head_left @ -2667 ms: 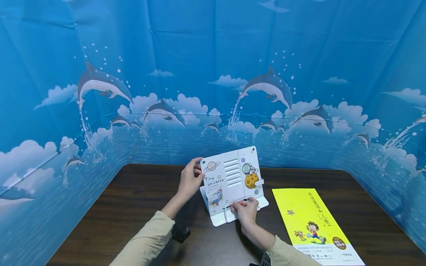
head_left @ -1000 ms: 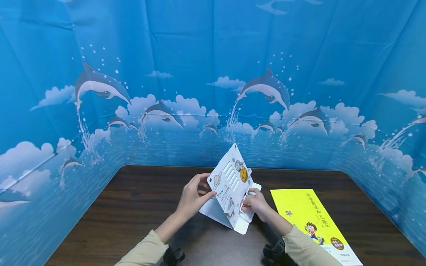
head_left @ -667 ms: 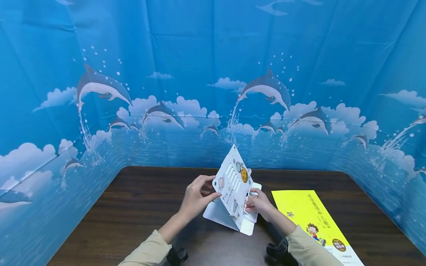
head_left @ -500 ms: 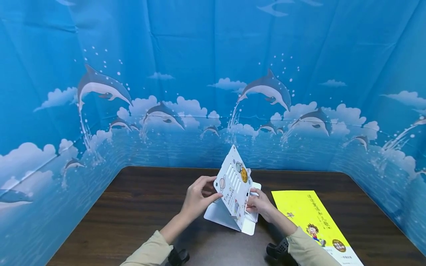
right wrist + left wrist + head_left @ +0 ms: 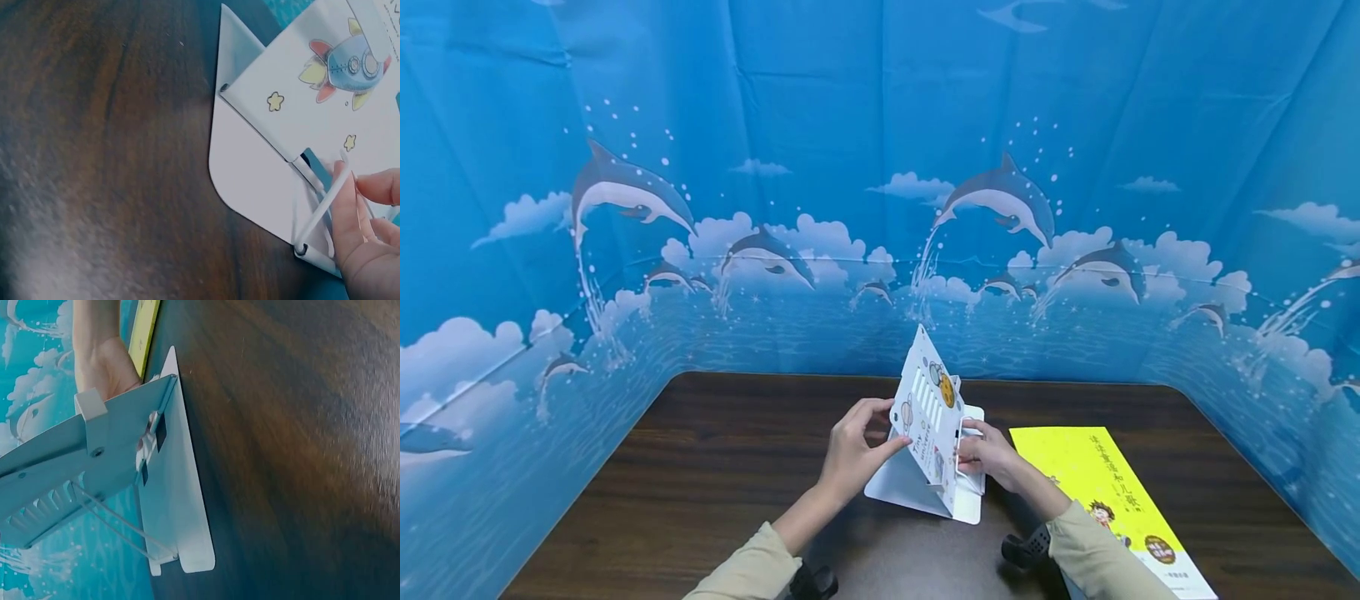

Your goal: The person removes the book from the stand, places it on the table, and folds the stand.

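Note:
A white metal book stand (image 5: 934, 417) printed with a planet, an astronaut and "Tiny universe" stands on the table, its panel tilted up and facing right. My left hand (image 5: 850, 450) pinches the panel's left edge, thumb on the printed face and fingers behind. From the right, my right hand (image 5: 992, 457) grips the stand at the panel's lower front. There, in the right wrist view, a white wire page holder (image 5: 324, 203) crosses the fingers. The left wrist view shows the panel's back, with a thin wire prop (image 5: 115, 519) running down to the base plate (image 5: 187, 512).
A yellow children's book (image 5: 1131, 500) lies to the right, partly under the right forearm. Black wrist cameras (image 5: 1026, 550) hang below both wrists. A blue dolphin-print curtain (image 5: 820, 167) rises behind the dark wooden table (image 5: 700, 483).
The stand has turned from facing front to facing right. My left hand has moved right and lower along with its panel edge; my right hand has shifted right and slightly up.

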`<state>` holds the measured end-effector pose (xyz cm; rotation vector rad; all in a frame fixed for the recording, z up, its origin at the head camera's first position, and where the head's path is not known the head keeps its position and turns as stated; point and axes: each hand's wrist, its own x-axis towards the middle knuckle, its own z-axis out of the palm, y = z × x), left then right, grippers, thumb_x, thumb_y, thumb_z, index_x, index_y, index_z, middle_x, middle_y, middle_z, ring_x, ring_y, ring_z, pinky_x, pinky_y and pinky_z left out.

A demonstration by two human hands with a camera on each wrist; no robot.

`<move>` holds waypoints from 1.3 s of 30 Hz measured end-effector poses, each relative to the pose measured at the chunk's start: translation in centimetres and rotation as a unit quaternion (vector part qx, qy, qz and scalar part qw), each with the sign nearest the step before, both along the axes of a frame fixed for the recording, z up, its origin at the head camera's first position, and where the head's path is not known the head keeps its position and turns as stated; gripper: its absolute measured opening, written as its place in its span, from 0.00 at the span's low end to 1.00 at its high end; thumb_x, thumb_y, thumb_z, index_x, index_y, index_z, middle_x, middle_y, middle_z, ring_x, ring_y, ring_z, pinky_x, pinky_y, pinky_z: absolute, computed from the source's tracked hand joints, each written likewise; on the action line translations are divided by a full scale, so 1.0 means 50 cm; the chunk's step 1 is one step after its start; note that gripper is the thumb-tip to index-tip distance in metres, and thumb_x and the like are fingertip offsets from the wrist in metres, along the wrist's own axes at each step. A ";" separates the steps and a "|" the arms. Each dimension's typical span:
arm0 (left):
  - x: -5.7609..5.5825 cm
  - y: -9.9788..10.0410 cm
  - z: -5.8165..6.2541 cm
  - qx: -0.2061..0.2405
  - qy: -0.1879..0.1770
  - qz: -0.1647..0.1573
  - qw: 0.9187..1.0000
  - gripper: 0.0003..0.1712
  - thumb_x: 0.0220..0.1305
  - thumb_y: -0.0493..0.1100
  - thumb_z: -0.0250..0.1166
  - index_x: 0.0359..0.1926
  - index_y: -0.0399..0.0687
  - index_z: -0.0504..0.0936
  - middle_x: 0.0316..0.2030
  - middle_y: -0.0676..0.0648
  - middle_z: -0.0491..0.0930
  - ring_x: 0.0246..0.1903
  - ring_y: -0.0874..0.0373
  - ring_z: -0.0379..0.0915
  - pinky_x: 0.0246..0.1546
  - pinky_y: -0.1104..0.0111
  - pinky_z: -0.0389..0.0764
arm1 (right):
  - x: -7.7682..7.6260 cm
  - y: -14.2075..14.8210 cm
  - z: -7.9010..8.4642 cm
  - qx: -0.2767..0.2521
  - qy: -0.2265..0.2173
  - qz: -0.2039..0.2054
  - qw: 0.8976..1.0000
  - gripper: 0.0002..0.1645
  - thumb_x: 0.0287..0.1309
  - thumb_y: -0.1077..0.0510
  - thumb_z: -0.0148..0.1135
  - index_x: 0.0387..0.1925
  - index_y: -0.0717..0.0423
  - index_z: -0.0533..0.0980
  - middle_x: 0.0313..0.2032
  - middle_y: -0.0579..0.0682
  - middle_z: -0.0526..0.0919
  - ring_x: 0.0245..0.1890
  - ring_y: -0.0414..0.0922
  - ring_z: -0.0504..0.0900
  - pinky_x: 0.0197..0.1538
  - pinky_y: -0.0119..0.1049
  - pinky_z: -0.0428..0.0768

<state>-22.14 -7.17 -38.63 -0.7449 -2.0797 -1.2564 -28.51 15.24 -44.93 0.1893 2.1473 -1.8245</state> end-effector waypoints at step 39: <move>0.027 0.032 0.006 0.038 0.018 -0.026 0.999 0.26 0.39 0.33 0.74 0.44 0.37 0.76 0.39 0.42 0.77 0.35 0.51 0.77 0.28 0.69 0.81 | -0.009 0.021 0.005 0.048 0.040 0.043 0.997 0.31 0.55 0.66 0.56 0.61 0.64 0.60 0.38 0.57 0.75 0.33 0.46 0.77 0.35 0.35 0.79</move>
